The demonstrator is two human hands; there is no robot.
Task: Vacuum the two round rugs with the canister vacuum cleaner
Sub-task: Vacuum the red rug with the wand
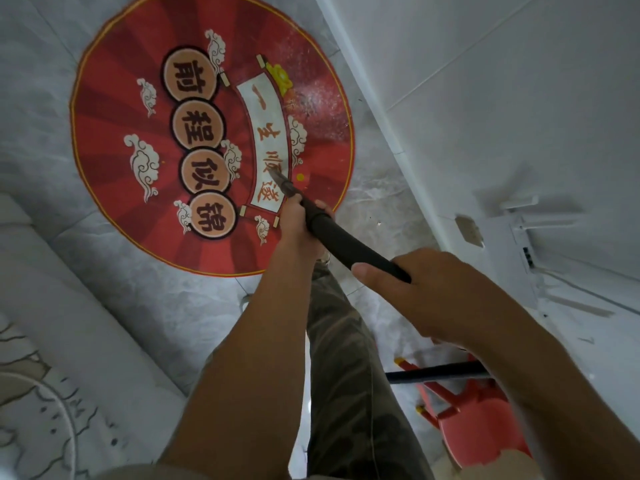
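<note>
As both hands close around the black vacuum wand (346, 245), the grip is staggered along its length. Left hand (298, 225): forward, arm stretched out nearly straight from the lower centre, fingers curled round the wand's front end just behind the nozzle (282, 181). Right hand (415, 292): nearer the body, back of the hand up, thumb lying along the near side, fingers wrapped over the wand's rear end; forearm enters from the lower right corner.

Wand slopes down and away to the upper left. The tapered nozzle tip rests on or just above the red round rug (114, 188); contact cannot be told. The tip sits over the white scroll panel on the rug's right half. White specks are scattered across the rug's upper right sector (311, 91).

The rug lies flat on a grey marbled tile floor (166, 289), its right edge near a white baseboard (377, 109). Camouflage trousers (346, 368) show between the arms. Under the right forearm a stretch of black hose (436, 371) crosses above a red plastic stool (481, 431). A white device with thin rods (519, 233) sits against the wall on the right. Lower left corner: a pale patterned rug (31, 420) with a curved line, only partly in view.
</note>
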